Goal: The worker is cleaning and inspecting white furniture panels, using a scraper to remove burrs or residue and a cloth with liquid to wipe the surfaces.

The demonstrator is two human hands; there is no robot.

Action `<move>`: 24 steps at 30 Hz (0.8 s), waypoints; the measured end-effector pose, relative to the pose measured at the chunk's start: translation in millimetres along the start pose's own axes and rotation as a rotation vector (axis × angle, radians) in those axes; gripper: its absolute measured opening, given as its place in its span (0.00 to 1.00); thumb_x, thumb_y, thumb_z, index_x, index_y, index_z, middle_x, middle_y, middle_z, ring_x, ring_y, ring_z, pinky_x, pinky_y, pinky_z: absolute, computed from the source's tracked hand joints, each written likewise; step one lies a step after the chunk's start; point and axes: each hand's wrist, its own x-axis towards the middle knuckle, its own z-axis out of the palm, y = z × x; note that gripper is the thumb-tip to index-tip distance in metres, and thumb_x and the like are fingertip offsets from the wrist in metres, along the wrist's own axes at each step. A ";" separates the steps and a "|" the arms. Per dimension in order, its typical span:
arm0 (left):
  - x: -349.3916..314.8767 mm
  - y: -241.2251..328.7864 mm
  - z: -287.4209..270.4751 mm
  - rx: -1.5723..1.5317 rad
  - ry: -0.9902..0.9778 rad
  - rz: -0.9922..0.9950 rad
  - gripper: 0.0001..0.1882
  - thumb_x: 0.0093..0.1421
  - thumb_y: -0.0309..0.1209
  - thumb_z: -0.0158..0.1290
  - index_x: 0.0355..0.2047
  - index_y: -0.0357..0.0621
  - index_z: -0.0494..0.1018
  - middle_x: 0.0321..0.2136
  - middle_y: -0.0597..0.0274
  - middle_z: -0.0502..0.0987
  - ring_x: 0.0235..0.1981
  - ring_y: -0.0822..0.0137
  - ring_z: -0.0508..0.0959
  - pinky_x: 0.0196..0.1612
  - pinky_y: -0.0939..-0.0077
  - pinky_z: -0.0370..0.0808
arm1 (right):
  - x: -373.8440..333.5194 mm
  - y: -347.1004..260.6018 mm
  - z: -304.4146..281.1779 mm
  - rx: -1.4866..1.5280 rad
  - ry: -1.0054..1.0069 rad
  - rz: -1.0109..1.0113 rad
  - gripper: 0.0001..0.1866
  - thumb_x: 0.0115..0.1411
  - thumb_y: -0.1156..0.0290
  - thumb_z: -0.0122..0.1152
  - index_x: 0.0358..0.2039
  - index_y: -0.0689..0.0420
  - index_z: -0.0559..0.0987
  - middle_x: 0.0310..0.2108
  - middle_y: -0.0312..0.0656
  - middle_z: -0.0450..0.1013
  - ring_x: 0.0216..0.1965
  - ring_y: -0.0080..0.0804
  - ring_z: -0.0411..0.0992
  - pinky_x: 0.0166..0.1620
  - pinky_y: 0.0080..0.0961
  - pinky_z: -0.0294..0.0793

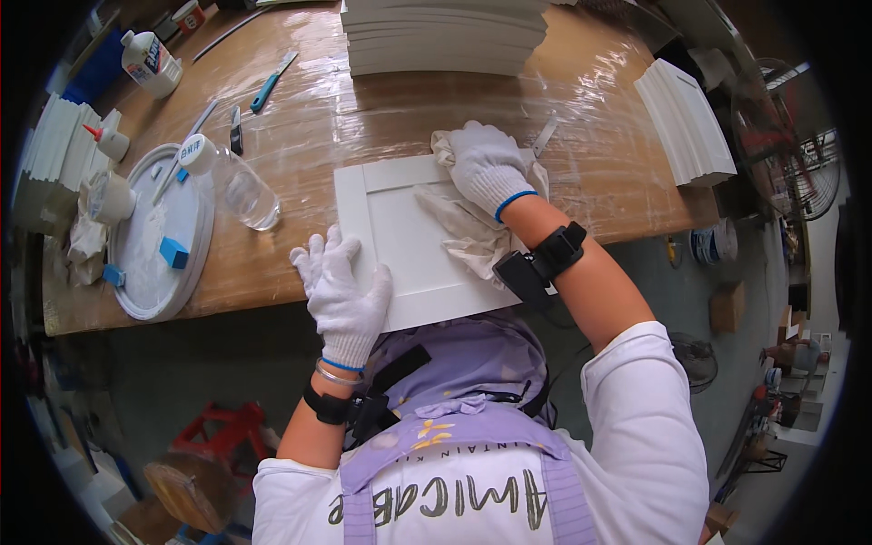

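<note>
A white framed panel point(409, 245) lies at the near edge of the table, jutting a little over it. My left hand point(341, 291), in a white knit glove, rests on the panel's left edge with fingers spread. On the panel's far right part, my gloved right hand point(490, 163) is closed over a crumpled cream cloth point(463, 232), whose loose folds trail across the panel toward me. A thin metal blade or ruler point(545, 134) pokes out just beyond that hand; its other end is hidden.
Left on the wrapped table point(300, 136) are a clear bottle point(245, 191), a round white tray point(195, 263) with blue blocks point(173, 252), knives point(272, 84), a glue bottle point(111, 141) and a white jug point(150, 64). White panels stand stacked behind point(445, 36) and right point(686, 123).
</note>
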 end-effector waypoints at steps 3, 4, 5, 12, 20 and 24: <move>6.0 7.7 5.4 0.001 -0.003 0.012 0.23 0.48 0.28 0.61 0.45 0.40 0.70 0.54 0.40 0.71 0.61 0.41 0.62 0.68 0.51 0.44 | -2.8 28.3 -3.9 0.035 0.048 0.067 0.14 0.60 0.65 0.51 0.40 0.53 0.82 0.43 0.49 0.76 0.46 0.46 0.76 0.47 0.36 0.76; 3.4 8.5 9.2 -0.021 0.004 0.022 0.23 0.48 0.28 0.61 0.46 0.40 0.70 0.54 0.41 0.71 0.62 0.42 0.62 0.68 0.52 0.44 | -6.9 50.5 -6.1 0.051 0.109 0.082 0.13 0.59 0.65 0.52 0.39 0.53 0.83 0.43 0.50 0.76 0.46 0.45 0.76 0.47 0.36 0.76; 1.1 6.5 11.6 0.015 0.010 0.024 0.23 0.48 0.28 0.60 0.46 0.39 0.70 0.54 0.41 0.71 0.61 0.41 0.63 0.68 0.50 0.45 | -13.0 50.0 -5.5 0.110 0.143 0.074 0.13 0.58 0.64 0.52 0.37 0.52 0.83 0.41 0.50 0.77 0.44 0.45 0.76 0.45 0.38 0.76; -4.9 -32.1 15.9 0.277 -0.133 -0.039 0.25 0.61 0.38 0.52 0.55 0.37 0.67 0.60 0.46 0.64 0.63 0.48 0.58 0.65 0.57 0.53 | -56.3 -68.0 44.4 0.374 0.108 -0.300 0.20 0.51 0.57 0.58 0.41 0.54 0.77 0.46 0.48 0.69 0.46 0.46 0.70 0.47 0.39 0.68; 0.1 -22.0 6.6 0.274 -0.227 -0.019 0.26 0.62 0.37 0.49 0.57 0.36 0.64 0.58 0.45 0.66 0.63 0.47 0.58 0.63 0.56 0.55 | -81.3 46.6 58.7 0.394 0.310 -0.360 0.26 0.53 0.50 0.56 0.50 0.49 0.76 0.58 0.47 0.65 0.59 0.47 0.61 0.60 0.43 0.60; 1.6 -28.8 17.8 0.294 -0.222 0.027 0.27 0.63 0.38 0.49 0.58 0.35 0.64 0.57 0.44 0.67 0.63 0.47 0.56 0.64 0.56 0.53 | -65.7 50.3 81.9 0.251 0.568 -0.108 0.20 0.58 0.56 0.51 0.48 0.48 0.77 0.57 0.47 0.66 0.58 0.47 0.62 0.61 0.41 0.59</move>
